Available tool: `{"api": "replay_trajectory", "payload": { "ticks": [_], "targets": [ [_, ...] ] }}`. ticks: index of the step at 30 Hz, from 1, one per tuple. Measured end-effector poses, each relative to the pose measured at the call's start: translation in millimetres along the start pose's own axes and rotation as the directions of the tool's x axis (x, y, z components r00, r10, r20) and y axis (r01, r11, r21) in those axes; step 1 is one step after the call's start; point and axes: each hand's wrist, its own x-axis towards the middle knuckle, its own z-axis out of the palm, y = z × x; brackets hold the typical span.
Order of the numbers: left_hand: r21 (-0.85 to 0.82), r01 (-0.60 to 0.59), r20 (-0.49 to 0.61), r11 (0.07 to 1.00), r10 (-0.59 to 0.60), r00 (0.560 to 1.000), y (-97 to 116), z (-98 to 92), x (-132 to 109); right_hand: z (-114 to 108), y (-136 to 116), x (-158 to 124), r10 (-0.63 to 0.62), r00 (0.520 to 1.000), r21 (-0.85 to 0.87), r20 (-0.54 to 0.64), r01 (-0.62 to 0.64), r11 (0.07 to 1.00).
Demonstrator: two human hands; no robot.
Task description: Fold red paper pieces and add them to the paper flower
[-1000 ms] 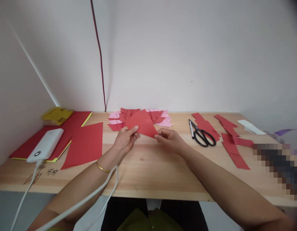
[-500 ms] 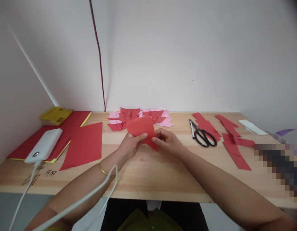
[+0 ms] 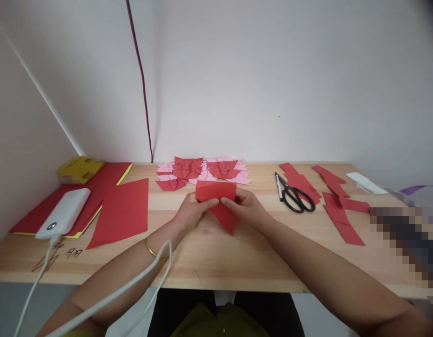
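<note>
Between my two hands is a sheet of red paper (image 3: 216,190), held up a little above the wooden table. Its upper part is flat with a straight top edge, and a pointed corner hangs down below my thumbs. My left hand (image 3: 192,209) pinches it from the left, thumb in front and fingers behind. From the right, my right hand (image 3: 247,207) grips it the same way, and the thumb tips almost meet. Just beyond lie folded red and pink paper pieces (image 3: 188,169), arranged in overlapping rows.
Left are a large red sheet (image 3: 123,210), a white power bank (image 3: 63,213) with its cable, red and yellow sheets (image 3: 30,220) and a yellow packet (image 3: 81,169). Right are black scissors (image 3: 297,199), a pen (image 3: 279,187), red paper strips (image 3: 342,217) and a white strip (image 3: 365,183).
The red paper has come lower and turned so its top edge is level. My right hand has closed in, bringing both thumbs together at the paper's middle.
</note>
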Motion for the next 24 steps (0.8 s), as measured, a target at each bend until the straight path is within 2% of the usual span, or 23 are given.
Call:
{"api": "replay_trajectory", "payload": {
  "ticks": [4,9,15,20,24],
  "targets": [
    [0.059,-0.017,-0.025,0.998,0.019,0.999,0.5,-3.6,1.8,-0.5,-1.3,0.2,0.030,0.999,0.053,-0.017,-0.029,0.998],
    [0.212,-0.098,-0.119,0.972,0.126,0.985,10.0,-12.3,7.2,-7.9,2.7,2.9,0.068,0.997,0.074,-0.039,-0.065,0.995],
    [0.255,-0.107,-0.100,0.961,0.137,0.986,13.4,-14.0,7.9,-13.1,2.4,4.5,0.053,0.998,0.054,-0.030,-0.051,0.997],
    [0.207,-0.044,-0.034,0.977,0.052,0.998,13.0,-15.1,8.1,-18.4,2.8,5.6,0.083,0.995,-0.019,-0.059,-0.084,0.996],
    [0.099,0.032,0.041,0.995,-0.036,0.998,10.0,-10.1,5.7,-15.5,3.1,4.9,0.068,0.998,-0.057,0.016,-0.067,0.996]
  ]
}}
